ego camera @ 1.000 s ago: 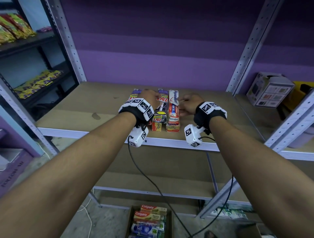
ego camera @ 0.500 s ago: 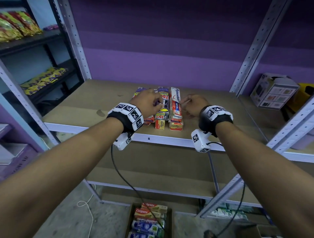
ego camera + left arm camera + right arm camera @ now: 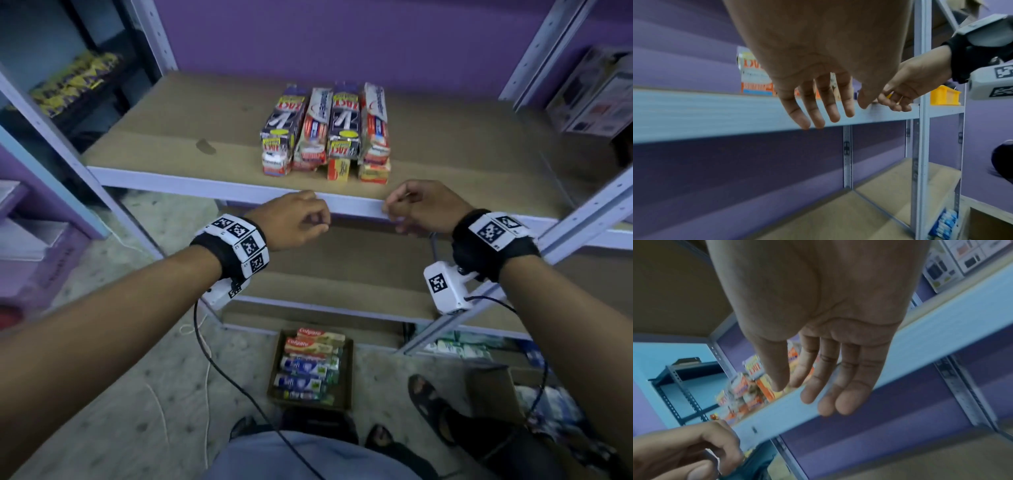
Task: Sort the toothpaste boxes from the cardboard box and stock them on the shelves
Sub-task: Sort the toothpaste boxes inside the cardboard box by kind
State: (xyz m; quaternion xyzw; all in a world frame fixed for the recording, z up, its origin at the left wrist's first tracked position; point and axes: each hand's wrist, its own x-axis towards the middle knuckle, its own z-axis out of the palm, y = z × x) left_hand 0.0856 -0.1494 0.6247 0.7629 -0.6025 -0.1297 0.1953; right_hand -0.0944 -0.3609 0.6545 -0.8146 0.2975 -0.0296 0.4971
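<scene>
The left hand [image 3: 294,219] hangs loose and holds nothing. Far below the fingers, the cardboard box [image 3: 345,370] holds toothpaste boxes [image 3: 310,359]. Beyond the fingertips, more stacked boxes [image 3: 327,132] lie on the shelf [image 3: 178,137]. The right hand [image 3: 426,209] is loose and holds nothing too.

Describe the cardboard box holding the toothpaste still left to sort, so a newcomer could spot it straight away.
Start at the metal shelving unit against the purple wall and drop to the floor in front of its lowest shelf. The cardboard box is the open brown tray there, just ahead of the person's feet. Unlike the white printed carton on the shelf to the right, it lies open-topped, with red Colgate and blue toothpaste boxes inside.
</scene>
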